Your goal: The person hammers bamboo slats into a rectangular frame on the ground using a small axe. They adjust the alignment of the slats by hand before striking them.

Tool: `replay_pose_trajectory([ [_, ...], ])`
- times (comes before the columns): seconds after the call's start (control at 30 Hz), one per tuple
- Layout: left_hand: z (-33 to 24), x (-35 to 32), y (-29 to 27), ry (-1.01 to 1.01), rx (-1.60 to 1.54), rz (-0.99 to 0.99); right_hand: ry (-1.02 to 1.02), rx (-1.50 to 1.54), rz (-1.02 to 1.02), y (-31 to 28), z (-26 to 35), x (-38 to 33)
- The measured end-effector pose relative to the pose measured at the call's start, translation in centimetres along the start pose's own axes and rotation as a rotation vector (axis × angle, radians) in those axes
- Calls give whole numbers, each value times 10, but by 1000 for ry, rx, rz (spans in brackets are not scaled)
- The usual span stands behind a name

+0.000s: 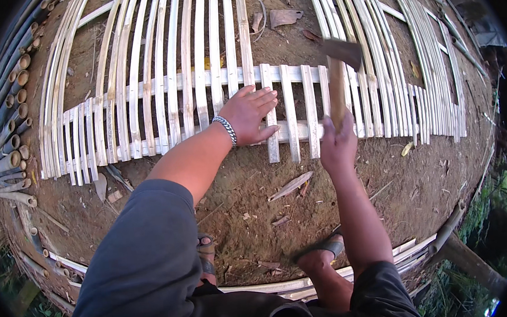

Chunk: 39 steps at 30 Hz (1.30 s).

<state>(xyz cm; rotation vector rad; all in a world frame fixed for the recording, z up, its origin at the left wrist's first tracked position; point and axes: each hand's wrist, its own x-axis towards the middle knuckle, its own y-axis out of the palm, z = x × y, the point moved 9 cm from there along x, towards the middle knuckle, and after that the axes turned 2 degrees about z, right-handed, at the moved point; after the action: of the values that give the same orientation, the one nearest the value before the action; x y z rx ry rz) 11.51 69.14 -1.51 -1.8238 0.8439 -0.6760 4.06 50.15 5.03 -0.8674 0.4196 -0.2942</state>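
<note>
Hatchet (337, 86) is gripped in the right hand (338, 144), above the bamboo-slat lattice (272, 142) on the ground (250, 230); the left hand (247, 116) lies spread open nearby, so a badly aimed swing could injure it.

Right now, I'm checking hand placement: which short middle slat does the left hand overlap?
The leftmost short middle slat: the left hand partly covers it, while the others lie to its right, clear of that hand.

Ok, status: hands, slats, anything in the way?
Left hand open, palm down on pale slats across crosspieces. Right hand gripping wooden-handled tool. Dry leaf on soil, clear of hands.
</note>
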Motion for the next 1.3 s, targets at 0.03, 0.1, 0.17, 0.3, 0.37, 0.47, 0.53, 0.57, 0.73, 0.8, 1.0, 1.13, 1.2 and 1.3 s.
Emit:
replay_pose_trajectory([
  [0.03, 2, -3, 0, -3, 7, 7, 157, 51, -1, -2, -24, -14],
  [0.1, 6, -7, 2, -5, 15, 19, 113, 186, -268, -15, -65, -49],
  [0.17, 3, -2, 5, -6, 8, 60, -42, -223, -532, -33, -117, -86],
  [0.3, 1, 2, 8, 0, -16, 90, 524, -301, -367, -9, -238, -151],
  [0.37, 0, 4, 6, 18, -53, 35, 789, -225, -216, 12, -272, -170],
  [0.47, 9, -5, 12, -63, -74, 37, 881, -319, -122, 21, -225, -171],
  [0.53, 2, -5, 2, -174, -107, 32, 741, -405, -198, 13, -196, -144],
  [0.57, -4, -2, -9, -262, -215, -61, 528, -315, -319, 13, -217, -120],
  [0.73, -43, -81, -16, -944, -644, -514, 567, 1105, -340, 19, -248, -23],
  [0.8, -57, -123, 19, -1126, -860, -596, 633, 1297, -262, 26, -225, -1],
  [1.0, -61, -152, 88, -1508, -1558, -719, 745, 1459, -325, 30, -217, 27],
  [1.13, -68, -109, 96, -1371, -1757, -385, 765, 1403, -420, 21, -203, 13],
  [1.2, -84, -84, 90, -1356, -1829, -380, 806, 1482, -498, 24, -226, 17],
  [1.3, -77, -85, 98, -1396, -1833, -480, 713, 1318, -535, 31, -239, 14],
])
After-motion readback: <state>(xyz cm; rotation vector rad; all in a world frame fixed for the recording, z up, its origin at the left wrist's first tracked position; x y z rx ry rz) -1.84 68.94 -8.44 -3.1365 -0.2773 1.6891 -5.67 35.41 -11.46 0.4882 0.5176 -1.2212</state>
